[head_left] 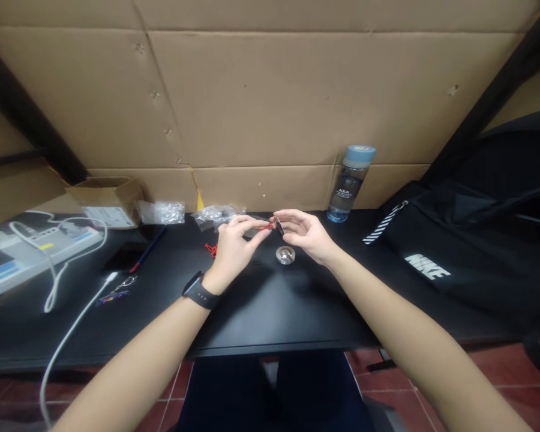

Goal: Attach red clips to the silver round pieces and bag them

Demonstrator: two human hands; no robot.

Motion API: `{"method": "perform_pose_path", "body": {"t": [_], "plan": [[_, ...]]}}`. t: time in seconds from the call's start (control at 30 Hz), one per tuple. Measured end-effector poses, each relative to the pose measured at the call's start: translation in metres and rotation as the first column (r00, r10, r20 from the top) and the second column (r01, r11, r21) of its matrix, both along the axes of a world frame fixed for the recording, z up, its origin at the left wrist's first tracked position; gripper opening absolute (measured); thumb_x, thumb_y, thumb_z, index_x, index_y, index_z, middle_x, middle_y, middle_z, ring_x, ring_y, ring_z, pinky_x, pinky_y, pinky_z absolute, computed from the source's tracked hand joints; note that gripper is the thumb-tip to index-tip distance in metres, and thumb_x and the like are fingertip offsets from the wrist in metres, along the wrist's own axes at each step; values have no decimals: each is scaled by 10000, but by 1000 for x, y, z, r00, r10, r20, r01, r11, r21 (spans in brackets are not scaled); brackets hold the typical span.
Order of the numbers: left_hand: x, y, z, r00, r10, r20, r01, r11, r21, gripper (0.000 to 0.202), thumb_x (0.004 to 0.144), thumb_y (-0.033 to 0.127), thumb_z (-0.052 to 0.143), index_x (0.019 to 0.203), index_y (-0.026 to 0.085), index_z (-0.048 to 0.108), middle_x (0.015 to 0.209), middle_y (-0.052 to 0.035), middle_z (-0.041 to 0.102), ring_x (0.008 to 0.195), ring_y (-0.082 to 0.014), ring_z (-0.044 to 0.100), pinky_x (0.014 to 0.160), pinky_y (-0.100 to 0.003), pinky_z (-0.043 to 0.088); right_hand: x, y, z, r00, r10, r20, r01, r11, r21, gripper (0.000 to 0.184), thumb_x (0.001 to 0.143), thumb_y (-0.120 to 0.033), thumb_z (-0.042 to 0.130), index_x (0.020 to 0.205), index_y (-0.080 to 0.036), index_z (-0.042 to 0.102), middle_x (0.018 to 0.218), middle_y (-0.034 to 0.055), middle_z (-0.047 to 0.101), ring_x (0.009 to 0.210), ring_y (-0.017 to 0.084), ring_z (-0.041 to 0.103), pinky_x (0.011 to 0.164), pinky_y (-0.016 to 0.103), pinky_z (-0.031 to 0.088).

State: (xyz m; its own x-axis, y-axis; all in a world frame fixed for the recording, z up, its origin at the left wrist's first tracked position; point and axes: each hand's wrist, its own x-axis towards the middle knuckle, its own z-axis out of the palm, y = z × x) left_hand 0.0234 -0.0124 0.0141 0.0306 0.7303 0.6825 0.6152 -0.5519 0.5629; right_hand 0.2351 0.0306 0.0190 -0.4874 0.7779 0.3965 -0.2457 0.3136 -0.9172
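My left hand (236, 243), with a dark watch on its wrist, pinches the end of a red cord (211, 249) between thumb and fingers. More of the cord bunches on the black table behind that hand. Close against those fingertips, my right hand (308, 234) grips a small metal cymbal (279, 227) by its edge, tilted up nearly on its side. Whether the cord passes through the cymbal is too small to tell. Just below my hands, a second shiny round cymbal (285, 255) lies flat on the table.
Crumpled clear plastic bags (218, 215) and an open cardboard box (105, 201) stand along the back. At left are a white power strip (40, 258), a phone (125, 257), a pen (146, 252) and a keyring (117, 291). A water bottle (348, 186) and a black bag (454, 240) are at right.
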Motion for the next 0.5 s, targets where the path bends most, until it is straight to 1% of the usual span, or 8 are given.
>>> {"method": "perform_pose_path", "body": {"t": [0.1,0.23,0.33,0.5], "plan": [[6,-4,0,999,1,-50,-2,1000,-19,135,913,310,761,1036,287,813,1061,-38,789,1096,-249,680,998,-431,463,0,0,-1,999,27,-39,-28,999,-44,532,706,-218,884,1204,-238,698,1248,78,731,1148,233,703,1074,409,543],[13,-12,4,993,47,-104,-49,999,-23,92,934,308,744,997,293,809,1045,-20,796,1087,-248,673,975,-435,398,-2,-1,-1,997,53,-52,-56,997,-56,541,700,-234,905,1195,-247,688,1270,78,710,1148,246,704,1026,412,578],[13,-14,8,989,91,-120,-93,996,-16,72,941,316,739,974,295,799,1037,-3,804,1090,-246,658,968,-437,356,-3,-2,-2,996,73,-51,-75,996,-46,541,702,-222,908,1194,-254,686,1269,73,696,1125,239,712,1016,409,583],[12,-15,8,981,92,-170,-93,996,1,73,956,339,725,941,302,786,1052,11,809,1093,-250,637,957,-445,298,-4,-3,-3,996,71,-45,-73,996,-51,539,711,-203,904,1198,-252,680,1270,75,689,1120,233,712,1005,397,588]]}}
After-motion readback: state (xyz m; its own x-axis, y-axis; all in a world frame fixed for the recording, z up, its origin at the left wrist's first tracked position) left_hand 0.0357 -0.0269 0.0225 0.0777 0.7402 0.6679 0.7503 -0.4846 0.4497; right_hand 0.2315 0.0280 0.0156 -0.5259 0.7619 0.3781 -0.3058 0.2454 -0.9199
